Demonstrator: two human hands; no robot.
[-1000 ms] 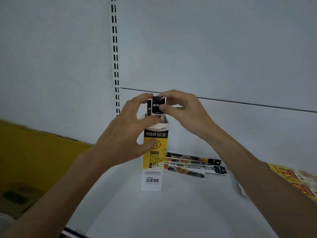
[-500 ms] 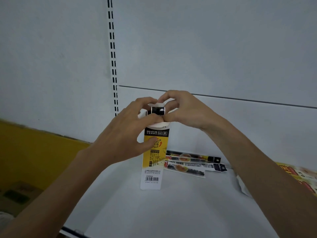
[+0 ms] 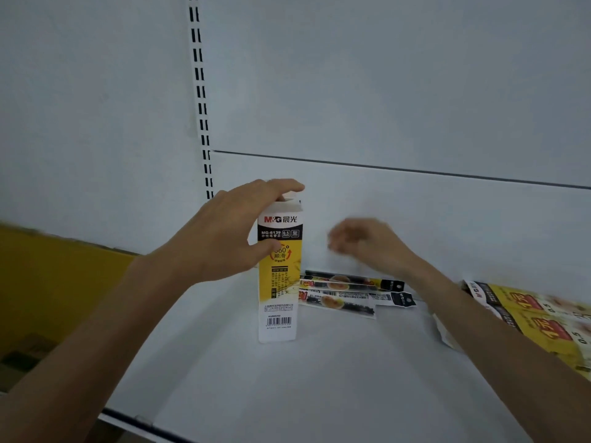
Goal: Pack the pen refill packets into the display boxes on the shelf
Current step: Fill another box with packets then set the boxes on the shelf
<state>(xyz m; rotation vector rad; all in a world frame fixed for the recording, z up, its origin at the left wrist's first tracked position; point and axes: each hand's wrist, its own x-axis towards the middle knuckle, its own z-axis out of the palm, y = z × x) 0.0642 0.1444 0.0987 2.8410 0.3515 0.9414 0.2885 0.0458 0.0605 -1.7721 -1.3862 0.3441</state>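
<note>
A tall yellow, black and white display box (image 3: 279,282) stands upright on the white shelf (image 3: 319,378). My left hand (image 3: 233,231) grips its upper part, thumb on the front and fingers over the open top. My right hand (image 3: 361,241) is blurred in the air to the right of the box, fingers loosely curled, holding nothing. Below it, long refill packets (image 3: 355,290) lie flat on the shelf against the back wall.
More yellow packaging (image 3: 527,318) lies at the shelf's right end. A slotted upright rail (image 3: 200,91) runs up the back wall. A yellow panel (image 3: 48,282) and a cardboard box (image 3: 22,356) sit low on the left. The shelf's front edge (image 3: 144,423) is near me.
The packet both hands were pushing in has gone down into the box. My right hand has left the box top and moved right and down. My left hand stays on the box.
</note>
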